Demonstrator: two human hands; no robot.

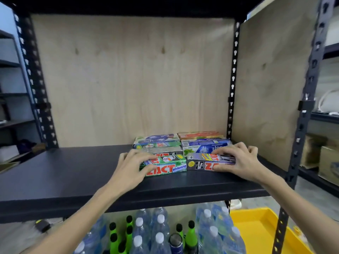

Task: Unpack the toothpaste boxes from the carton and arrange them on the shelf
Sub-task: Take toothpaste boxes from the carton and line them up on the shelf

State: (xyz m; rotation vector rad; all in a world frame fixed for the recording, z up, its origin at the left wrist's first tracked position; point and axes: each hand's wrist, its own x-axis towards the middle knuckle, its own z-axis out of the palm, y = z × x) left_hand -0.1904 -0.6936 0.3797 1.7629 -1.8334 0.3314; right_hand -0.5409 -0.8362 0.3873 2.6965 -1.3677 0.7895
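Several toothpaste boxes lie flat in two columns on the dark shelf board [64, 173], toward its right side. At the front left is a green box [169, 165] with red lettering; my left hand [131, 167] grips its left end, thumb on the front face and fingers on top. Beside it lies a dark grey box [201, 163]; my right hand [238, 160] holds its right end the same way. Behind them sit more boxes [159, 142], blue, green and orange, up to the plywood back. The carton is not in view.
Plywood panels close the back [132, 79] and right side [271, 85] of the bay. Black perforated posts [233, 79] frame it. Below the shelf stand clear water bottles [159, 233] and green bottles [190, 233]; a yellow bin [260, 231] sits lower right.
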